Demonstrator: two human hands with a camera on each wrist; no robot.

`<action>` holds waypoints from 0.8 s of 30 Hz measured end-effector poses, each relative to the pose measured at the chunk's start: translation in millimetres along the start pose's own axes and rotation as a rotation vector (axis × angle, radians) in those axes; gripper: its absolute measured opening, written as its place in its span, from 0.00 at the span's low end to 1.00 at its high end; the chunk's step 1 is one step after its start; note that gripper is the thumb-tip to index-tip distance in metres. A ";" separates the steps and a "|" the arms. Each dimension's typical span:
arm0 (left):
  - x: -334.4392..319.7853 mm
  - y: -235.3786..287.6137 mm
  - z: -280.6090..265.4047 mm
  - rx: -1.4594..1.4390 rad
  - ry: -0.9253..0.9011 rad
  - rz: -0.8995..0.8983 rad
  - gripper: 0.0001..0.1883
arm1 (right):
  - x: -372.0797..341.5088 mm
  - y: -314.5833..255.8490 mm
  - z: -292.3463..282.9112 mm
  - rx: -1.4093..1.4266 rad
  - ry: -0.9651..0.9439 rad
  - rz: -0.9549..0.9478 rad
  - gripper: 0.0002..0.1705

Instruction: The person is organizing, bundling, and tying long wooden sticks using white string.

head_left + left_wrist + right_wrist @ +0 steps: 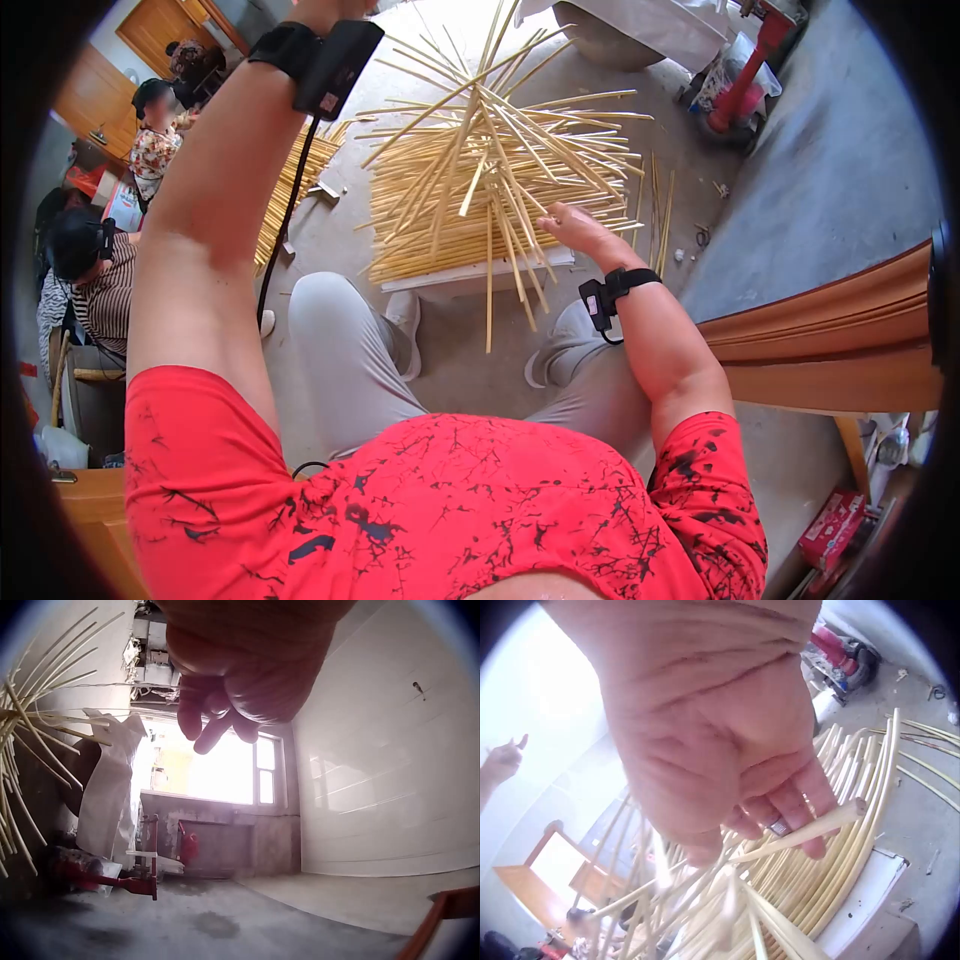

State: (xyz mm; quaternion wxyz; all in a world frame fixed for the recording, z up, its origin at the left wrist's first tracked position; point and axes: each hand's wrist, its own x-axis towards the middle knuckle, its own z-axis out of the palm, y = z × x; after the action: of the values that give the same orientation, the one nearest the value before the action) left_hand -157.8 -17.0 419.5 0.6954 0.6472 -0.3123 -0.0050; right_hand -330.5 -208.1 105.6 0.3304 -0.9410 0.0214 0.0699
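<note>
My left hand (330, 12) is raised at the top edge of the head view, which cuts off its fingers. In the left wrist view the fingers of this hand (251, 675) hang loosely bent with nothing in them. My right hand (582, 228) is low at the right side of a pile of long pale-yellow sticks (400, 215). Its fingers lie relaxed and nearly straight, and one stick (821, 829) crosses their palm side. A bundle of sticks (480, 95) stands over the pile, crossed near its middle, with ends fanning out in all directions.
More sticks (305, 165) lie left of the pile. A white board edge (480, 270) shows under it. Two people sit at the left, one in a striped top (105, 310). A red metal stand (745, 75) is at the back right, near the blue-grey wall (850, 160).
</note>
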 end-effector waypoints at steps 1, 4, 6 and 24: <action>-3.8 -4.8 0.0 -0.008 -0.031 -0.012 0.04 | -1.8 -5.7 -3.2 -0.004 -0.042 0.062 0.23; -7.0 -21.9 -6.1 -0.040 -0.107 0.089 0.01 | 0.1 0.7 -2.8 -0.163 0.062 0.001 0.19; -19.8 -22.8 -4.2 0.132 -0.177 0.228 0.03 | -9.2 -10.8 -11.5 -0.282 0.088 -0.047 0.14; -71.3 8.0 28.7 -0.407 -0.259 -0.230 0.09 | 14.0 -177.0 -121.4 1.177 -0.030 -0.239 0.41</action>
State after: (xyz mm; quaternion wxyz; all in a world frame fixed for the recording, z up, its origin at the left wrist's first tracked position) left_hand -231.1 -12.2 395.3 0.7603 0.5194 -0.3156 -0.2293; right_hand -287.0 -145.7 306.8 0.8017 -0.5949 -0.0539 0.0220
